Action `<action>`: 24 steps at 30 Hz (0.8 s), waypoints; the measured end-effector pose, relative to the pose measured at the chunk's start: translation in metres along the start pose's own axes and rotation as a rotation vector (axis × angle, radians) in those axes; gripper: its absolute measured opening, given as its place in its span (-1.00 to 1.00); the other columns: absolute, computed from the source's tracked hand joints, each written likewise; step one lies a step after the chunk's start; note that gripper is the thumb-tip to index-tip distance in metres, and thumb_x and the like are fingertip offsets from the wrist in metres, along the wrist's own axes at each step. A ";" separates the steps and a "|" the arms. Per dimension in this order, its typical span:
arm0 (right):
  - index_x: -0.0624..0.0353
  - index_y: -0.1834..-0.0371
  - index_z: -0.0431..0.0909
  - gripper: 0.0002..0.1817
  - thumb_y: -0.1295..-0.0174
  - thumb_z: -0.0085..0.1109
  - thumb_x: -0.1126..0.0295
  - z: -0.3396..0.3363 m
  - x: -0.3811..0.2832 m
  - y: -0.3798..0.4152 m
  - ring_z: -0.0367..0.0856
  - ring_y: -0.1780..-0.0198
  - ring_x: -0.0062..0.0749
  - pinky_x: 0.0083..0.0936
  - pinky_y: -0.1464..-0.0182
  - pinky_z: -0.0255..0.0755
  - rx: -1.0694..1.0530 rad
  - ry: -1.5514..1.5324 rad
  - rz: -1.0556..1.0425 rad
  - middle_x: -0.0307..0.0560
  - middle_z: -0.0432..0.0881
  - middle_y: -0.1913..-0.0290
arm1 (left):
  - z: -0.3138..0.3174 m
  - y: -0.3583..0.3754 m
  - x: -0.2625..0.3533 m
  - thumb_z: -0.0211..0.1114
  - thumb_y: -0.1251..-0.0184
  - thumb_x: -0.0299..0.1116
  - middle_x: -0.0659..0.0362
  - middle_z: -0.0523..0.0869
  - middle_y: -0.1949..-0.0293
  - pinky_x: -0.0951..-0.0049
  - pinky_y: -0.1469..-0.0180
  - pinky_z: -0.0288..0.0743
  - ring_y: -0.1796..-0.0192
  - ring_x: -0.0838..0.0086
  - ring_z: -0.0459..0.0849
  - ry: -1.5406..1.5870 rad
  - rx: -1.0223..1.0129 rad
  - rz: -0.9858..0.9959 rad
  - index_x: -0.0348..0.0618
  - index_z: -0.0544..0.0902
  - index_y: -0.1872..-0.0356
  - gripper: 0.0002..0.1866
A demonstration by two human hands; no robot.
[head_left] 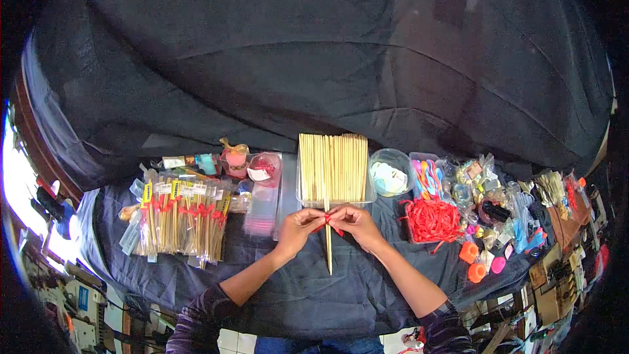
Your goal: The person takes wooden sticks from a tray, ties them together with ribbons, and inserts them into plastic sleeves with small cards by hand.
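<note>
In the middle of the cloth, a slim bundle of wooden sticks (329, 254) points toward me, with a red ribbon (337, 230) around it. My left hand (298, 226) pinches the ribbon from the left side of the sticks. From the right, my right hand (357, 224) is also closed on the ribbon, fingertips close to the left ones. The knot itself is partly hidden by my fingers. Just beyond my hands stands a clear tub (371, 191) packed with many loose wooden sticks (334, 167).
Bagged stick bundles with red ribbons (187, 219) lie left, beside flat clear plastic sleeves (262, 206). To the right are a tub of red ribbon strips (432, 220), a round tub of pale pieces (389, 177), colourful plastic spoons (428, 179) and assorted small items.
</note>
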State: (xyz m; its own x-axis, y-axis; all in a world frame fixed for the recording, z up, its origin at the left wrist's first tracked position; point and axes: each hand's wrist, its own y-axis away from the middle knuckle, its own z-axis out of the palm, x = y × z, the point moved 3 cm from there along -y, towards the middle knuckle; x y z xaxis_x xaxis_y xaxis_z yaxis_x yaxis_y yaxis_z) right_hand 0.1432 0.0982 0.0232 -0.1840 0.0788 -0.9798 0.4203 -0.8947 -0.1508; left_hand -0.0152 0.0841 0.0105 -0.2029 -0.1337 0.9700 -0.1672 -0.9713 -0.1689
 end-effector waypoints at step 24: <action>0.28 0.34 0.56 -0.93 -0.13 0.18 0.52 -0.006 0.000 0.001 0.51 0.31 -0.67 -0.71 0.20 0.39 0.077 0.100 -0.031 -0.22 0.61 0.34 | 0.002 -0.006 -0.002 0.15 -0.27 -0.48 0.20 0.65 0.31 0.65 0.22 0.49 0.30 0.64 0.58 -0.007 -0.057 -0.028 -0.32 0.57 0.22 -0.86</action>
State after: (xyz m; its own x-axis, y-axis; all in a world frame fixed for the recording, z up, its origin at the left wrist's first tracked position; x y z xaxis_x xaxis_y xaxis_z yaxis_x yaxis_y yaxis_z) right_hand 0.1489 0.0998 0.0225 -0.1042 0.1471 -0.9836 0.3455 -0.9220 -0.1745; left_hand -0.0115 0.0898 0.0100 -0.1909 -0.1084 0.9756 -0.2275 -0.9619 -0.1514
